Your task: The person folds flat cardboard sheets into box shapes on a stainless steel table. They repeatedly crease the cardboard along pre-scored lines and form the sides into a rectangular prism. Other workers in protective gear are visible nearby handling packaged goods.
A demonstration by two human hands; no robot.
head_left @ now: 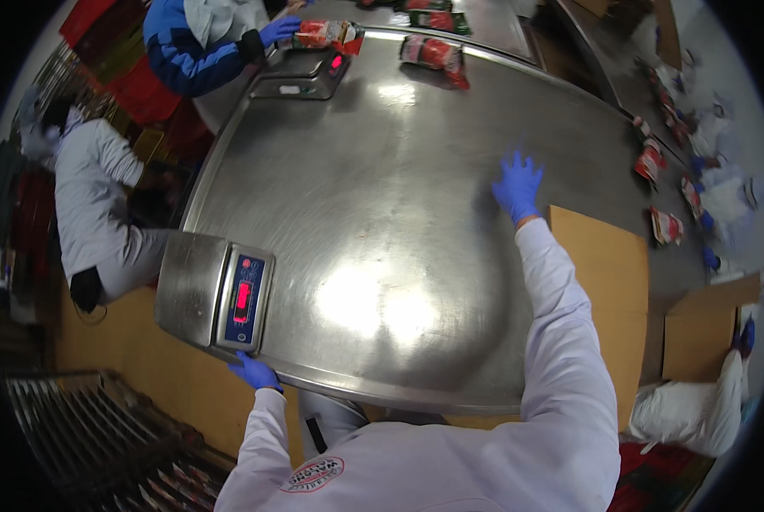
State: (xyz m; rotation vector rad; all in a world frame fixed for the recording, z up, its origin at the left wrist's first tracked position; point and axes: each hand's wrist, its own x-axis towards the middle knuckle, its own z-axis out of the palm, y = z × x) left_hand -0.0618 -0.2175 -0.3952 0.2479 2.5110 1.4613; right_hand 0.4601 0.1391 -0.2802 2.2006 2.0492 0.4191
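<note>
My right hand (519, 185), in a blue glove, reaches over the steel table (382, 188) with its fingers spread and nothing in them. A blue glove also covers my left hand (255, 373), which is down at the table's near left edge, against the front corner of a steel weighing scale (192, 288). Its fingers look stretched out and hold nothing that I can see. Red digits glow on the scale's blue panel (244, 300).
A cardboard sheet (600, 290) lies beside my right forearm. Across the table, a co-worker's gloved hand (279, 32) touches a red-and-white bag (324, 35) on a second scale (299, 75). Another filled bag (433, 58) lies nearby. Several people work along the right side.
</note>
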